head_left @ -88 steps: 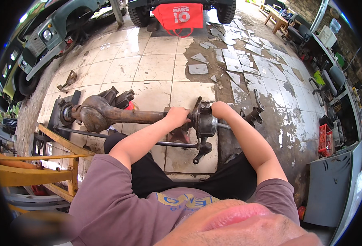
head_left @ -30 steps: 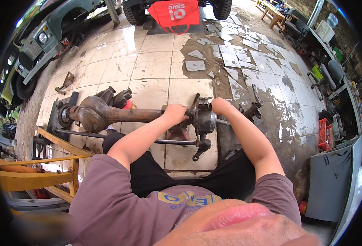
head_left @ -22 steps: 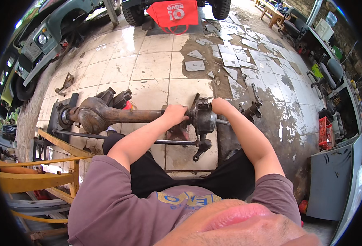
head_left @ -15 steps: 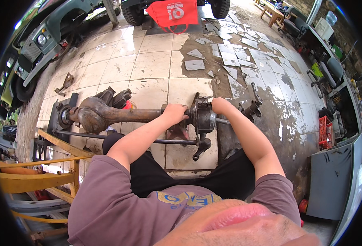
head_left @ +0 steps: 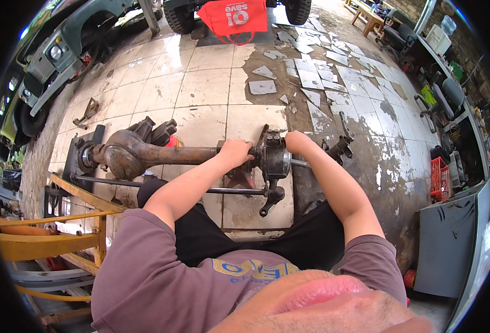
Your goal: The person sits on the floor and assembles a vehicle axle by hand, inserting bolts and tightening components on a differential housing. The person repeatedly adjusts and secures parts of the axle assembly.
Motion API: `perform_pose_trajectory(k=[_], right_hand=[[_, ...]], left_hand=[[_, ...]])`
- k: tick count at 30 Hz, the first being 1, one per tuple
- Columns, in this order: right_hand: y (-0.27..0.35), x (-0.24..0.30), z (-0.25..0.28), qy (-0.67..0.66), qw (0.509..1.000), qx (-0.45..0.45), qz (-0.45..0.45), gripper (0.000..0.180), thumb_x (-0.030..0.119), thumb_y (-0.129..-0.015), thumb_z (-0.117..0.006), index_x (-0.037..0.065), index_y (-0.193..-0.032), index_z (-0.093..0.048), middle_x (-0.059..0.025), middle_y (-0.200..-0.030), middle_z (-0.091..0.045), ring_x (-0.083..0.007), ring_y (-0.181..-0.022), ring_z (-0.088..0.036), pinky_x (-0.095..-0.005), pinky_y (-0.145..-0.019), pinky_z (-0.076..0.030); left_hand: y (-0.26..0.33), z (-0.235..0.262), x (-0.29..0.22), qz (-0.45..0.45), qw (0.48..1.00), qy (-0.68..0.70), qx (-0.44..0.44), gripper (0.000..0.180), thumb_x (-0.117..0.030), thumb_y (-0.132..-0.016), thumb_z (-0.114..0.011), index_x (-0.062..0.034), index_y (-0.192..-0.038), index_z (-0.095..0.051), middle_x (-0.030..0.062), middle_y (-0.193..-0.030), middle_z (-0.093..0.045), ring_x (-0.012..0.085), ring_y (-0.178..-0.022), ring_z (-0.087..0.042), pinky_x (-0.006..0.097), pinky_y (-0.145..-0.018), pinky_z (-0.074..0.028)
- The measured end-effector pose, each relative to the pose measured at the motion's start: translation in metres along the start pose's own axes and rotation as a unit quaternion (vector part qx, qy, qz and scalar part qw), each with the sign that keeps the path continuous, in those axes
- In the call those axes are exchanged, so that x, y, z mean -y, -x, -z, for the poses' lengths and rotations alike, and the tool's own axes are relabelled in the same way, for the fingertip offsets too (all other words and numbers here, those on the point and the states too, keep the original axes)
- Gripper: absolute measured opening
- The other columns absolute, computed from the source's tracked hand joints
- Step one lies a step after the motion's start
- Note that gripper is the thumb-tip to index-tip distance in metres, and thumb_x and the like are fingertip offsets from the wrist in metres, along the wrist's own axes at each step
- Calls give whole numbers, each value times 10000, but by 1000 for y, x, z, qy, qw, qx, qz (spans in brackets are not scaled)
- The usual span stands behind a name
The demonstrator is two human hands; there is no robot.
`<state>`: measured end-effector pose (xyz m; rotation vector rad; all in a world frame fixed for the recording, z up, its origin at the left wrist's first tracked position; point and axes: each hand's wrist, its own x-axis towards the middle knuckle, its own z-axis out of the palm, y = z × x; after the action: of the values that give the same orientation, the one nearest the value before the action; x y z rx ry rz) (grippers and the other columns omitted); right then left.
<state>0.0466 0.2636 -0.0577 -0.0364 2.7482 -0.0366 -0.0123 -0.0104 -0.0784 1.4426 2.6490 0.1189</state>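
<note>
A rusty axle housing (head_left: 178, 156) with a round, bulging differential section lies crosswise before my legs. My left hand (head_left: 236, 154) is curled over the right part of its tube, beside the steering knuckle (head_left: 274, 152). Against the far right side of that knuckle rests my right hand (head_left: 296, 142); its fingers are hidden behind the wrist and the metal. A shiny shaft (head_left: 300, 163) sticks out to the right of the knuckle, under my right forearm. Nearer to me runs a thin tie rod (head_left: 217, 191), joined to a steering arm (head_left: 273, 200) below the knuckle. A reddish stand (head_left: 239, 178) shows under the tube.
Greasy metal parts (head_left: 339, 145) stand to the right, and a bracket (head_left: 87, 113) lies at far left. A yellow frame (head_left: 51, 247) is close on my left. Broken tiles (head_left: 311, 77) cover the floor ahead. A grey cabinet (head_left: 447, 244) and red crate (head_left: 440, 178) stand at right.
</note>
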Motion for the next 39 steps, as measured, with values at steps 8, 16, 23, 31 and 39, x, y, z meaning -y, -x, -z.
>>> perform_pose_trajectory(k=[8, 16, 23, 31, 39], right_hand=[[2, 11, 6, 0, 1000, 12, -12, 248, 111, -880, -646, 20, -1050, -802, -218, -1100, -786, -386, -1052, -761, -496, -908, -614], [-1, 13, 9, -10, 1000, 11, -15, 231, 66, -829, -649, 5, -997, -795, -250, -1026, -775, -416, -1011, -755, -506, -881, -607], [-5, 7, 2, 1, 1000, 13, -1, 229, 63, -836, -641, 16, -989, -805, -244, -1048, -776, -415, -1018, -753, -506, -885, -606], [1, 7, 3, -11, 1000, 5, -15, 229, 46, -853, -626, 8, -989, -806, -247, -1082, -773, -410, -1043, -752, -512, -899, -603], [5, 7, 11, 4, 1000, 15, 9, 243, 42, -838, -637, -10, -1010, -800, -255, -1067, -773, -417, -1042, -752, -513, -888, -607]], left_hand=[[4, -2, 7, 4, 1000, -4, -5, 525, -472, -930, -764, -80, -1274, -702, 155, -1045, -748, 368, -993, -742, 490, -849, -592], [5, 2, 0, 11, 1000, -3, 4, 521, -470, -932, -763, -86, -1279, -697, 154, -1041, -747, 367, -992, -743, 491, -844, -594], [6, 3, 4, 4, 1000, -2, -1, 517, -467, -933, -763, -91, -1281, -693, 154, -1042, -746, 368, -991, -743, 490, -838, -595], [2, -3, 1, 1, 1000, 3, -6, 506, -465, -926, -769, -91, -1259, -698, 151, -1034, -744, 370, -985, -743, 491, -833, -596], [6, 1, 4, 0, 1000, 0, -2, 511, -475, -928, -765, -90, -1257, -698, 148, -1038, -747, 370, -981, -744, 494, -830, -595]])
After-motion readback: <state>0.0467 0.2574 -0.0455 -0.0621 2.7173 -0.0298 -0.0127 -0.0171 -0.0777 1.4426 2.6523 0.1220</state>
